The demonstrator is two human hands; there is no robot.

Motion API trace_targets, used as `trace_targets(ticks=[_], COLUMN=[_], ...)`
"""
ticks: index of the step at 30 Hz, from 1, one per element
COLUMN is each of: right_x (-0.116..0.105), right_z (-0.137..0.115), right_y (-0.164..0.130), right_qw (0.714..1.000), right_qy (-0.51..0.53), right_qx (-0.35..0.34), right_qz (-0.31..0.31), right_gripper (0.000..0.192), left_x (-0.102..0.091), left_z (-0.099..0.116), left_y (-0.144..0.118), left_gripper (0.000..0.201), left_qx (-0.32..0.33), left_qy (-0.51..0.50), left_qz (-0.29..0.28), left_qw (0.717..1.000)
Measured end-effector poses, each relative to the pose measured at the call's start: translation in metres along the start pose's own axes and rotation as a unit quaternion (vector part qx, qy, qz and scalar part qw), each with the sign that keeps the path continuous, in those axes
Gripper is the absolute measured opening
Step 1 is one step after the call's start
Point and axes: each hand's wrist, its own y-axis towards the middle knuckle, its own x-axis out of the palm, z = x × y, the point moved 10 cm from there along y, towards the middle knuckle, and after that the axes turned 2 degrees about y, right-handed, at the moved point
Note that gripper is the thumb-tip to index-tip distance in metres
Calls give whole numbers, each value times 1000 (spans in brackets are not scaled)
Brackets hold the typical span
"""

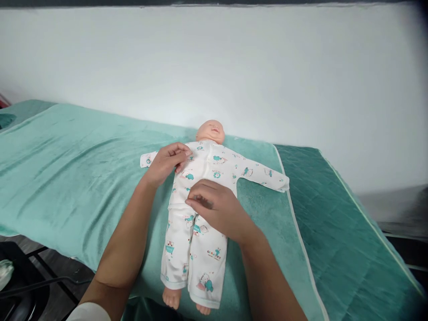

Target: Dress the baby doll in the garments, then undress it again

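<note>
Flat on its back on a teal plush towel (83,169) over the bench: a plastic baby doll (210,130) in a white printed cotton suit (200,200). Left hand (167,162) pinching the suit's fabric at the shoulder; right hand (219,207) curled, fingertips gathering cloth at the waist.

Bright, even light with soft shadows, slight blur throughout, and dark vignetting at the right corners.
</note>
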Motion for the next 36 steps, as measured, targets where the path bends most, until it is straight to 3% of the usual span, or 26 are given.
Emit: trace_targets(ticks=[2,5,8,14,17,19,22,25,36], right_x=[9,22,28,32,35,36,37,36,29], right_z=[-9,-12,-11,-24,-31,-31,-26,-23,-29], right_y=[-1,-2,-1,-2,-5,-6,-5,-3,-4], right_qw=[996,985,976,963,964,965,969,974,978], right_qy=[-82,-157,-206,-246,-226,-221,-211,-194,-165], right_qx=[-37,-58,-57,-101,-125,-121,-104,-95,-128], right_qz=[-17,-44,-53,-47,-60,-69,-77,-75,-15], right_gripper=[3,8,5,18,22,23,22,24,43], left_x=[-12,-23,-27,-38,-40,-38,-30,-26,-30], left_z=[-6,-18,-26,-27,-24,-19,-13,-15,-46], left_y=[5,9,12,11,10,9,9,10,12], left_gripper=[12,10,11,14,14,12,22,33,65], left_qx=[6,-3,-7,26,45,64,85,68,-35], left_qy=[13,43,59,125,245,366,528,607,664], left_qz=[67,128,152,202,221,230,219,191,92], left_qw=[998,991,987,971,943,899,816,768,742])
